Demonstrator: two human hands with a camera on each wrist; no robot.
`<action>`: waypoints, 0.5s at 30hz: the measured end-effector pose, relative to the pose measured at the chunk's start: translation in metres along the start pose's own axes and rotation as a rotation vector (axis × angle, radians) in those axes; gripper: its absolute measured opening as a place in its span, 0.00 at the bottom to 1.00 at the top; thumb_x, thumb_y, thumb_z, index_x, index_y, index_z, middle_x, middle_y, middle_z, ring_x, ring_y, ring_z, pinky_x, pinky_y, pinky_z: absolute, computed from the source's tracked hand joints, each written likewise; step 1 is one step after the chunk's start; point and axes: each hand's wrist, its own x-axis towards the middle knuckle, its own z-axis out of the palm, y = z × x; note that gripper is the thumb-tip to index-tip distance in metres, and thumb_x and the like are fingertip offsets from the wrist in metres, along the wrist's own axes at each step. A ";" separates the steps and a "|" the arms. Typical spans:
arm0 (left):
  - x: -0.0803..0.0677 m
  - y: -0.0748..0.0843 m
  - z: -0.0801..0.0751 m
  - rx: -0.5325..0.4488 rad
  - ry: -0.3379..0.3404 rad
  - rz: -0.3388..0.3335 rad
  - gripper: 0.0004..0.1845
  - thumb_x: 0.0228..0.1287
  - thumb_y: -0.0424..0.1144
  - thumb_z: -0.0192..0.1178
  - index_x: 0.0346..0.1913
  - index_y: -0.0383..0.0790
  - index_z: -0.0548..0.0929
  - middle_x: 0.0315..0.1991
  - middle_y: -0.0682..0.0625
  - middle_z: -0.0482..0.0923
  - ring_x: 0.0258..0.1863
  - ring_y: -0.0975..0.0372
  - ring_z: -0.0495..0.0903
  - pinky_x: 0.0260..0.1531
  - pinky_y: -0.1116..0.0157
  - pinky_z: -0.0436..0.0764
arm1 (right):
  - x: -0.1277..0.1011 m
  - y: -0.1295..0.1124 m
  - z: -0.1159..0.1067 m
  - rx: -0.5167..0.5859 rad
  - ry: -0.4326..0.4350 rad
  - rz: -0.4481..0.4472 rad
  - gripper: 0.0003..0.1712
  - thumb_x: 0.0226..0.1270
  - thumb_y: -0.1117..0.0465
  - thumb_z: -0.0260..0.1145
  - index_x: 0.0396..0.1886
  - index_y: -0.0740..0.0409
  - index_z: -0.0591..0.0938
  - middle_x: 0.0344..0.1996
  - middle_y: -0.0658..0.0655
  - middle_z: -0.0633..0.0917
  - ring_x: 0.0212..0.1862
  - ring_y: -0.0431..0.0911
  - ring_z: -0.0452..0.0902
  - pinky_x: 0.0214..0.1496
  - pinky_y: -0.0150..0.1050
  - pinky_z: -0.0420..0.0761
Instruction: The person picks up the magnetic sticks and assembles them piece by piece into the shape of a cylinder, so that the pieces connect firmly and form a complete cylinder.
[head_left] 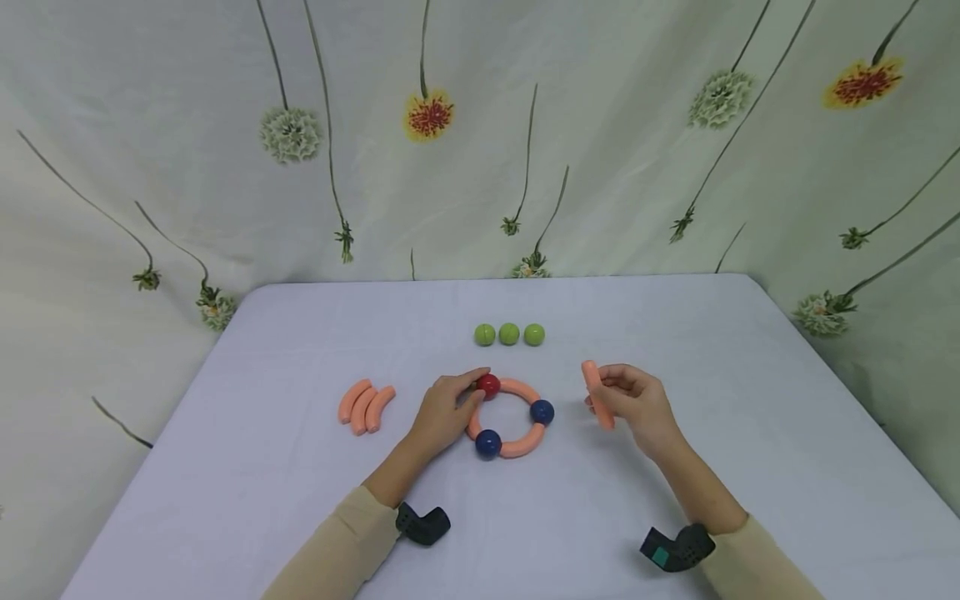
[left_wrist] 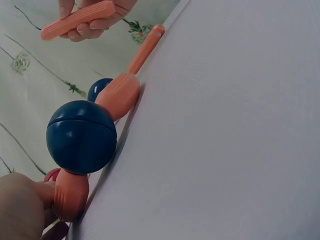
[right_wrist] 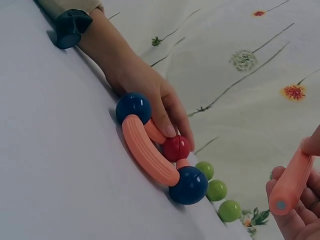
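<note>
Ring [head_left: 510, 421] of curved orange rods joined by one red ball [head_left: 488, 386] and two blue balls lies flat near the middle of the white table [head_left: 675, 517]. Her left hand [head_left: 444, 414] reaches in from the near side, fingers curled onto the red ball and the rod beside it. Just right of the ring, the right hand [head_left: 633, 404] is raised off the table, pinching a loose orange rod [head_left: 597, 394] upright between fingers and thumb.

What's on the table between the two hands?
The ring of orange curved pieces and balls lies between the left hand, which touches it, and the right hand; the head view shows it.
</note>
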 end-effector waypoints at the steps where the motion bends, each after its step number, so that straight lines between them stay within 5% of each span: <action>1: 0.000 0.000 0.000 0.001 0.000 0.007 0.21 0.70 0.38 0.57 0.65 0.46 0.77 0.58 0.46 0.78 0.57 0.51 0.73 0.56 0.47 0.71 | 0.001 0.000 0.002 0.017 -0.017 -0.013 0.14 0.64 0.72 0.64 0.46 0.78 0.74 0.31 0.55 0.82 0.32 0.44 0.83 0.38 0.36 0.83; 9: 0.000 0.001 -0.001 -0.001 -0.019 -0.015 0.21 0.71 0.40 0.57 0.65 0.48 0.77 0.58 0.47 0.79 0.58 0.52 0.73 0.58 0.48 0.70 | 0.011 0.000 0.020 0.130 -0.100 -0.063 0.14 0.63 0.74 0.64 0.46 0.73 0.71 0.35 0.59 0.82 0.36 0.43 0.84 0.44 0.38 0.82; 15: 0.001 -0.001 0.000 0.006 -0.017 -0.005 0.21 0.71 0.39 0.57 0.65 0.48 0.77 0.57 0.47 0.79 0.57 0.52 0.74 0.57 0.48 0.70 | 0.016 0.003 0.030 0.077 -0.083 -0.078 0.19 0.64 0.71 0.67 0.53 0.71 0.74 0.37 0.53 0.83 0.41 0.46 0.84 0.46 0.35 0.81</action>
